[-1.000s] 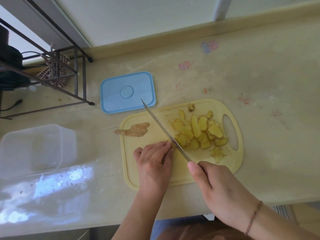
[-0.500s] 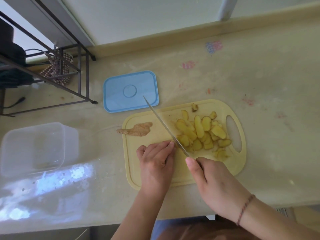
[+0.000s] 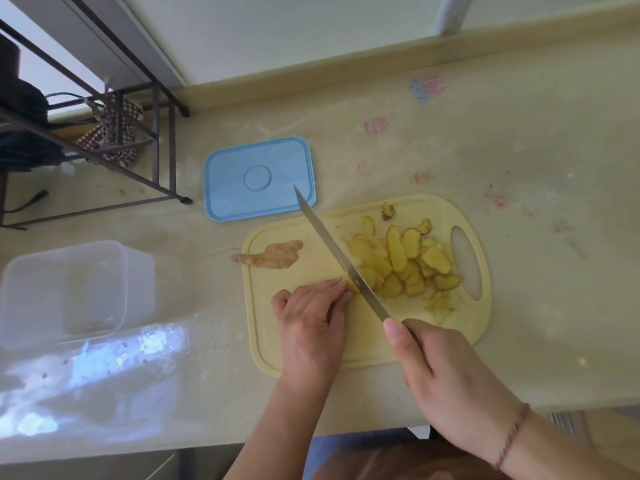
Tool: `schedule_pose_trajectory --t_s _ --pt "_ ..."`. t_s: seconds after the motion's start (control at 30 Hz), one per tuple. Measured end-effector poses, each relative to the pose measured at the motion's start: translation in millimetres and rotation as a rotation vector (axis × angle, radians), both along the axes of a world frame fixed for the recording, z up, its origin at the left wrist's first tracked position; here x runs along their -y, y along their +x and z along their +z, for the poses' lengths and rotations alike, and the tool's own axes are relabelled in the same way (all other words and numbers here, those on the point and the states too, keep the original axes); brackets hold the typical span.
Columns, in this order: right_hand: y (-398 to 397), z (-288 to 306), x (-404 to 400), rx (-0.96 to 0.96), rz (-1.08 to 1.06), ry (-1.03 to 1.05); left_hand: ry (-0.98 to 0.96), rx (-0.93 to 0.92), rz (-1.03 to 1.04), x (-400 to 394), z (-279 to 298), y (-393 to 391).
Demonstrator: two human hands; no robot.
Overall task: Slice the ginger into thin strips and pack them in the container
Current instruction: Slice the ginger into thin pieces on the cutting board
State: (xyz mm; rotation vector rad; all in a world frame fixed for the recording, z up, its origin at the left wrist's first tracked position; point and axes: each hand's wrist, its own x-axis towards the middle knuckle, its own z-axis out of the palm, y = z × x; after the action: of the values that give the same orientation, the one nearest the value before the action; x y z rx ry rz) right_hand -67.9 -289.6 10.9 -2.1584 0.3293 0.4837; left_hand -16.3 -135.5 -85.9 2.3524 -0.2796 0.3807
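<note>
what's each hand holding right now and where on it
The right hand grips the knife by its handle, hidden in the fist. The left hand presses a mostly hidden ginger piece against the blade.

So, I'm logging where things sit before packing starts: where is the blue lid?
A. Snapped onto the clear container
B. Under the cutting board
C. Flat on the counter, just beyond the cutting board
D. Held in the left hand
C: the blue lid lies flat on the counter beyond the cutting board, apart from the open clear container.

Bare counter (image 3: 519, 202) lies right of the cutting board (image 3: 311, 358); lid (image 3: 259, 178), rack (image 3: 121, 150) and container (image 3: 65, 292) crowd its left.
</note>
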Motion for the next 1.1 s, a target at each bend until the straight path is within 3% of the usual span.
schedule_pose_trajectory --t_s 1.1 --pt "-1.7 6.6 1.0 -0.002 -0.01 -0.036 0.053 -0.004 -0.012 1.5 2.3 -1.6"
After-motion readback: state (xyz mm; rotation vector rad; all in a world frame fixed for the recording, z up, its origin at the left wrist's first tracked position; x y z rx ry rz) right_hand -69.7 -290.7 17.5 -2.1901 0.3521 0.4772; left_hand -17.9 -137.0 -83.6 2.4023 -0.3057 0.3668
